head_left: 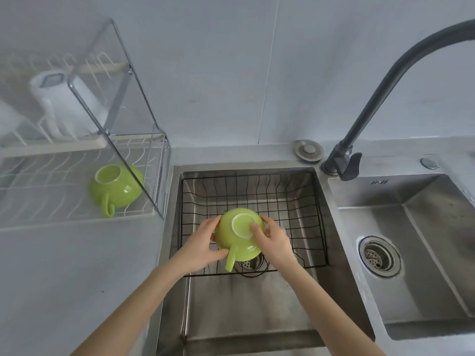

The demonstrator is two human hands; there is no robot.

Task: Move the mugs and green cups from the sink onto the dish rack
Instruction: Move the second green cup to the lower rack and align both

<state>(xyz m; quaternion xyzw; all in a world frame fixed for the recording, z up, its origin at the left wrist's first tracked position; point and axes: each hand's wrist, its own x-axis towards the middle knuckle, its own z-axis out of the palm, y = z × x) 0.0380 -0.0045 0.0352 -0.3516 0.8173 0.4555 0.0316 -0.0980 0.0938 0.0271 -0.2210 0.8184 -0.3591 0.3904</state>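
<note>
Green cup (240, 233) upside down, interior hidden, between both hands

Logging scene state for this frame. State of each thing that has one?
Held cup: upside down, gripped over the basket.
Left hand: shut on held cup.
Right hand: shut on held cup.
Rack cup: upside down on the rack.
White mug: upturned on the rack.
Rack lid: raised.
Faucet: no water running.

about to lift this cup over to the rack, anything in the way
Mostly clear. Both hands hold the green cup over the wire basket. The rack's tilted clear lid leans over its near corner, beside the other cup.
</note>
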